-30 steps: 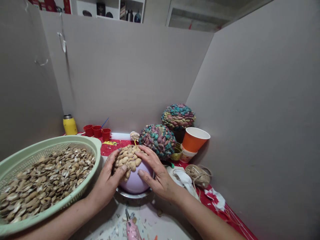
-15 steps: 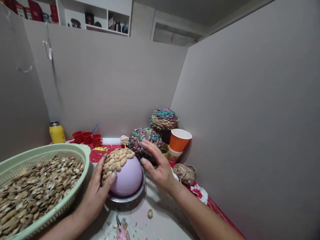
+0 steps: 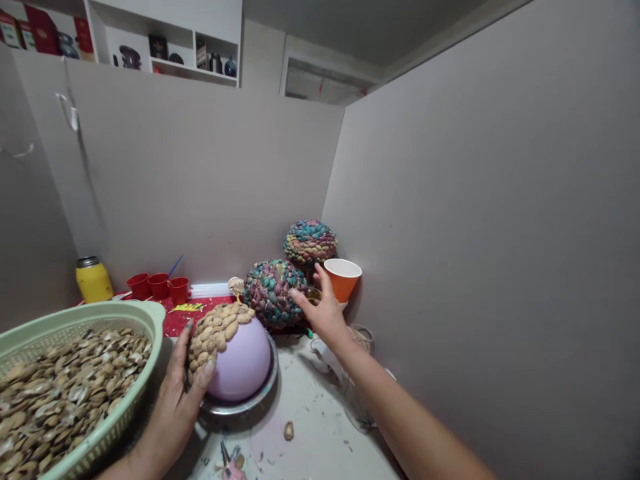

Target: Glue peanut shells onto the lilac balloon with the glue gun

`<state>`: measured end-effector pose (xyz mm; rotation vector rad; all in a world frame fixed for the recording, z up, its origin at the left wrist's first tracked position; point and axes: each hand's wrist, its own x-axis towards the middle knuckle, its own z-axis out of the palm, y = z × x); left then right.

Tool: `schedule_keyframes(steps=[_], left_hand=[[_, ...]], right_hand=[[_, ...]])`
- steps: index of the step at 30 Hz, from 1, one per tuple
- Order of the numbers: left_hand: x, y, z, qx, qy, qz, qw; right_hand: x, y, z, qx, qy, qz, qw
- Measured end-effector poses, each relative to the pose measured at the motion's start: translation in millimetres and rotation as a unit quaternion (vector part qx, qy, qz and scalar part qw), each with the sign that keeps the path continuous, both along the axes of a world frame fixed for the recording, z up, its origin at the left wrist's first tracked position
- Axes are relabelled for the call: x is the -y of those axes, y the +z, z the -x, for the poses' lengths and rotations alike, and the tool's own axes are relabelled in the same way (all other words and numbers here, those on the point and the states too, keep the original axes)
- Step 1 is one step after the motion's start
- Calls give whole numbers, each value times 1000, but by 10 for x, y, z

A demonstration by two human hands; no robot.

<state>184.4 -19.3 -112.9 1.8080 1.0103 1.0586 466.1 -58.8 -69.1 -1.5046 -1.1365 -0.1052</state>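
Right now, a lilac ball (image 3: pixel 245 367), its upper-left part covered in tan nutshells (image 3: pixel 215 333), sits in a shallow metal bowl (image 3: pixel 253 405) a little left of the frame's lower centre. The left hand (image 3: pixel 173 393) cups the ball's left side, its fingers curved and parted widely from the thumb, with hold of the ball between them; the thumb lies near the edge of the nutshell layer. The right hand (image 3: pixel 325 312), near the middle of the frame, has its fingers spread well apart and grips nothing. Its thumb overlaps a multicoloured ball (image 3: pixel 273 293) in this view, and whether they touch I cannot tell. A second multicoloured ball (image 3: pixel 309 240) sits behind, and an orange cup (image 3: pixel 341 285) is just beyond the hand.

At the lower left, a pale green basket (image 3: pixel 156 327) holds a heap of loose shells (image 3: pixel 75 400). Behind it are a yellow bottle (image 3: pixel 94 281) and three red cups (image 3: pixel 159 286), in one of which a blue stick leans. On the bench (image 3: pixel 310 393), towards the bottom edge, lie one stray nutshell (image 3: pixel 289 431) and a pink-handled tool (image 3: pixel 233 472), partly cut off.
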Motion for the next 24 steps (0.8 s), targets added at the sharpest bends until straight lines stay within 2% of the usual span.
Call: schedule_keyframes(steps=[3,7,16,24], left_hand=[[1,13,1,-3,1,9,1000],[-8,-1,5,-1,5,12,1000],[-26,-92,0,1,-15,-8,1000],[-38,-155,2,2,-7,-28,1000]], right_hand=[[-77,-127,6,12,2,35,999],[-125,-198,28,42,7,67,997],[-229,-164,50,63,18,92,994],[-301,-100,120,48,-4,77,996]])
